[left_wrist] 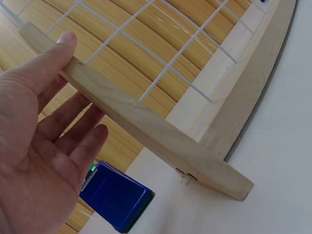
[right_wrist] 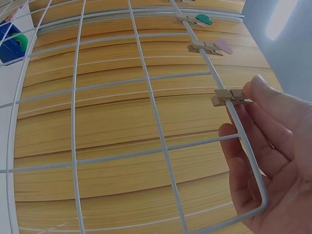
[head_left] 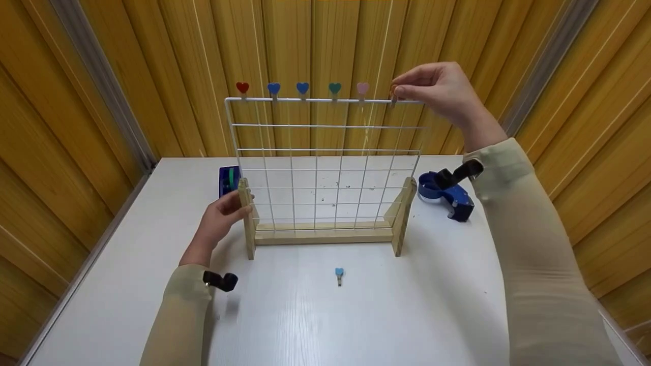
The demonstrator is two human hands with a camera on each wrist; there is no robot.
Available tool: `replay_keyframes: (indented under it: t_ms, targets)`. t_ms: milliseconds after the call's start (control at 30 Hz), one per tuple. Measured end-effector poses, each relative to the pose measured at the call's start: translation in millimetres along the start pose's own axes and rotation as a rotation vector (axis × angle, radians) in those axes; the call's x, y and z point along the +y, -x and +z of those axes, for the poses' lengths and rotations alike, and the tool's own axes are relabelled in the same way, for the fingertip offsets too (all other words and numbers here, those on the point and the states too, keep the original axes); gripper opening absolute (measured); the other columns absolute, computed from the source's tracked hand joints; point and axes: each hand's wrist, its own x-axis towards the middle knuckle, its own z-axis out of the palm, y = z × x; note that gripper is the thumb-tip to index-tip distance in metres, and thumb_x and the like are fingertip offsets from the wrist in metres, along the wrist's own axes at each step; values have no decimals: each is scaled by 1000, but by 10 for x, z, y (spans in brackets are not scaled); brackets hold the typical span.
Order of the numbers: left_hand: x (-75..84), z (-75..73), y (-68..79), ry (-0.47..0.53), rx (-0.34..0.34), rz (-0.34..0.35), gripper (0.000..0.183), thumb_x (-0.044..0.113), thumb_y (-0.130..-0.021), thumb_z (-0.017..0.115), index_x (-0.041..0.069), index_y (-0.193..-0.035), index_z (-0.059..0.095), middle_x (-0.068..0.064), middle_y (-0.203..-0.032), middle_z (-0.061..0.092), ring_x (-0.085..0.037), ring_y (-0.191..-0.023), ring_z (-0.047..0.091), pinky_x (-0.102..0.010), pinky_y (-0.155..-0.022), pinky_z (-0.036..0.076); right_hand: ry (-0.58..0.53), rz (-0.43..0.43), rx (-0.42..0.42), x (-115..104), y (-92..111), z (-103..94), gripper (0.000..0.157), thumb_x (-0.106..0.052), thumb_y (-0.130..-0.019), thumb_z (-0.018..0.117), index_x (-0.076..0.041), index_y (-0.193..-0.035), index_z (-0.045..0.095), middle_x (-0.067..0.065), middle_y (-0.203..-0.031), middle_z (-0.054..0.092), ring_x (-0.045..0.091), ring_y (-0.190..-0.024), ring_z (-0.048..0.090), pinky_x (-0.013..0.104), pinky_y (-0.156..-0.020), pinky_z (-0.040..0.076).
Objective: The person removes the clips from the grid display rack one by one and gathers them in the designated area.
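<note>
A white wire grid (head_left: 325,150) stands upright in a wooden stand (head_left: 325,236). My left hand (head_left: 217,223) holds the stand's left post (left_wrist: 141,122), thumb on one side and fingers behind. At the grid's top right, my right hand (head_left: 445,91) pinches a small wooden clothespin (right_wrist: 225,97) whose jaws straddle the top wire. Along that wire to the left sit heart-topped clothespins: pink (head_left: 362,88), green (head_left: 334,88), two blue ones (head_left: 302,88) and red (head_left: 242,88). A light-blue heart clothespin (head_left: 339,276) lies on the table in front of the stand.
Right of the stand lies a blue tape dispenser (head_left: 459,203), close to the right forearm. A dark blue box-like item with a green part (head_left: 229,181) is behind the left post. The white table (head_left: 285,315) backs onto a wood-patterned wall (head_left: 325,40).
</note>
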Motion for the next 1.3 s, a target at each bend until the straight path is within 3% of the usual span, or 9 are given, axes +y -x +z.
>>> replay_keyframes:
  t_ms: [167, 433, 633, 800, 1167, 1300]
  targets:
    - [4, -1, 7, -6, 3, -9, 62, 37, -96, 73, 20, -152, 52, -11, -149, 59, -28, -141, 52, -47, -121, 41, 6, -12, 23, 12, -4, 25, 17, -19, -93, 77, -7, -104, 79, -10, -92, 77, 10, -85, 73, 16, -83, 58]
    - [-20, 1, -7, -3, 3, -9, 62, 36, -96, 73, 20, -152, 52, -11, -149, 59, -28, -141, 53, -47, -121, 42, -81, -69, 61, 70, 3, 58, 13, -16, -92, 78, -4, -96, 79, -8, -87, 79, 9, -78, 71, 18, -79, 59]
    - [-25, -2, -10, -4, 0, -7, 64, 38, -95, 74, 20, -152, 51, -11, -149, 59, -28, -139, 53, -46, -121, 42, -73, -91, 121, 51, 9, 55, 7, -15, -91, 80, -9, -88, 80, -9, -82, 77, 7, -66, 59, 17, -60, 47]
    - [-28, -2, -15, -2, 0, -12, 64, 40, -95, 74, 21, -152, 52, -11, -149, 59, -27, -139, 53, -46, -121, 41, -114, -116, 139, 12, 22, 40, 5, -11, -91, 79, -10, -86, 80, -8, -81, 77, 7, -63, 53, 18, -55, 40]
    - [3, 13, 13, 14, 4, 0, 61, 32, -98, 71, 19, -154, 49, -13, -150, 58, -29, -140, 53, -46, -121, 41, -333, -161, 53, -85, 150, 64, 10, -4, -90, 78, 4, -95, 77, 4, -85, 79, 13, -74, 74, 19, -67, 60]
    - [-8, 13, 7, 11, 7, 1, 62, 35, -97, 72, 19, -153, 50, -12, -149, 59, -28, -140, 53, -46, -121, 41, -323, -187, 52, -94, 214, 126, 15, -3, -91, 77, 2, -104, 76, 6, -87, 78, 15, -74, 75, 21, -67, 61]
